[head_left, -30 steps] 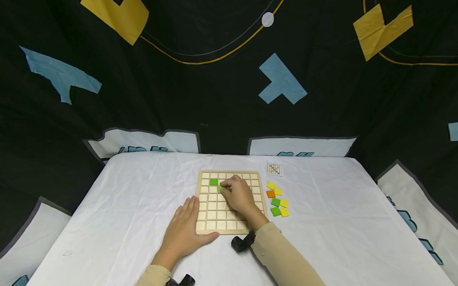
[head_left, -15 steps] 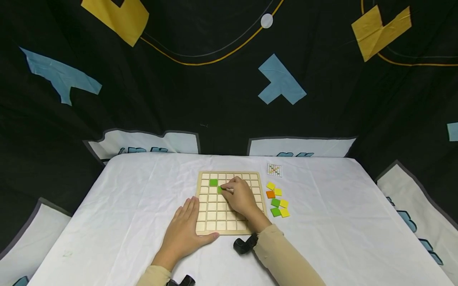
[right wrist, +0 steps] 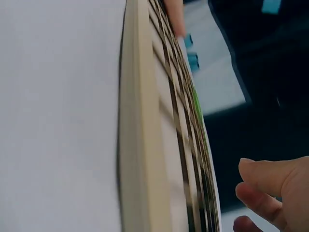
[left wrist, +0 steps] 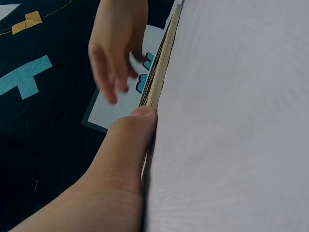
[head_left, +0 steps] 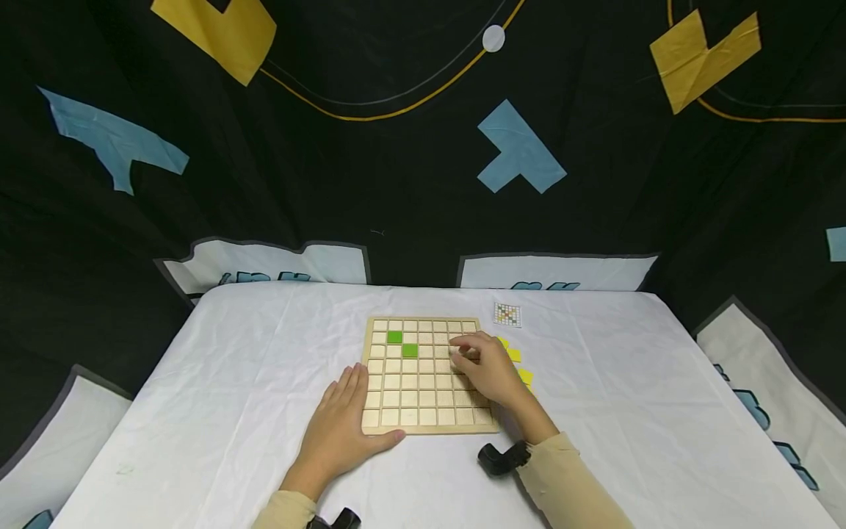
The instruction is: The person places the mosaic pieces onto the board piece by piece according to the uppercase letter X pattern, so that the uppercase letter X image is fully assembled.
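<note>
A square wooden grid board point(head_left: 392, 430) lies on the white cloth, with two green tiles, one green tile point(head_left: 394, 337) and another green tile point(head_left: 410, 350), set diagonally in its cells. My left hand point(head_left: 340, 422) rests flat along the board's left side, its thumb touching the front edge. The left wrist view shows that thumb point(left wrist: 130, 140) against the board's rim. Over the right part of the board hovers my right hand point(head_left: 492, 371), fingers loosely bent and nothing between them; in the right wrist view thumb and fingers point(right wrist: 263, 198) stand apart from the board.
Right of the board, several yellow tiles point(head_left: 513, 355) show past my right hand, which hides other loose tiles. A small printed grid card point(head_left: 507, 314) lies behind them. A black cloth point(head_left: 410, 184) with coloured shapes hangs behind the table.
My right hand has let go of the second green tile, which now lies in its cell, and has moved right toward the loose tiles. The left hand has stayed still.
</note>
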Motion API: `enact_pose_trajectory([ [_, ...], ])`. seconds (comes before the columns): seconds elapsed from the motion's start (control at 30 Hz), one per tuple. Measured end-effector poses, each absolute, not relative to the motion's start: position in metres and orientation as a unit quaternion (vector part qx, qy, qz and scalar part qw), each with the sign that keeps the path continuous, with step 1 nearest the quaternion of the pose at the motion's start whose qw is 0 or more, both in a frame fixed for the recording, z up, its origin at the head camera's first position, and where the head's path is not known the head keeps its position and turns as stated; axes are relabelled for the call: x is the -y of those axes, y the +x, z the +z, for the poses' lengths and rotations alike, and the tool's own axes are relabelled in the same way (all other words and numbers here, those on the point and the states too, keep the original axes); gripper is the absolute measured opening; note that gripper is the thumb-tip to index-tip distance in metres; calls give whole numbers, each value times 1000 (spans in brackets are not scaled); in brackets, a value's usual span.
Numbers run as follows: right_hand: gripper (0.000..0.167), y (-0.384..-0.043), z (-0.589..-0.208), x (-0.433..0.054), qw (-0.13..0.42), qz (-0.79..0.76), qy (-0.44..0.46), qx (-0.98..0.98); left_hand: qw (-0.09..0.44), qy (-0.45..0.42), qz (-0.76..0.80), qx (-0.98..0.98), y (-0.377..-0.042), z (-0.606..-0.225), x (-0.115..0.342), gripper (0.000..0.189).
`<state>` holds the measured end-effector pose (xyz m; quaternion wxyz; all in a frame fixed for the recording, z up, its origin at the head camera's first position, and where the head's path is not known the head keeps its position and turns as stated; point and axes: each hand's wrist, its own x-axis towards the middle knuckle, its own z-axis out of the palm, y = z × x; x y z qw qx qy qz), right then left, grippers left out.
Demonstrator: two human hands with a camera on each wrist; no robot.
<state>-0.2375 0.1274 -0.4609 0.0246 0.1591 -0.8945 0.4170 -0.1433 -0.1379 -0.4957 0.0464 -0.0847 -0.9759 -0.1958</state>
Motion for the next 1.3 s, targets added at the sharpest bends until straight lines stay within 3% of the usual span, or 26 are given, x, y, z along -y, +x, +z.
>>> enact_pose_trajectory([
  [0.23,27,-239,-468,-170,58,336,101,935,59,-87,-195,975,-143,-494,141,127],
  [0.43,29,-240,-476,-190,46,299,77,950,64,-89,-193,975,-144,-496,142,127],
  [0.77,29,-239,-476,-192,24,269,67,960,60,-92,-196,974,-145,-498,139,127],
  [1.3,12,-243,-477,-192,61,341,61,936,59,-91,-197,974,-144,-497,137,127],
])
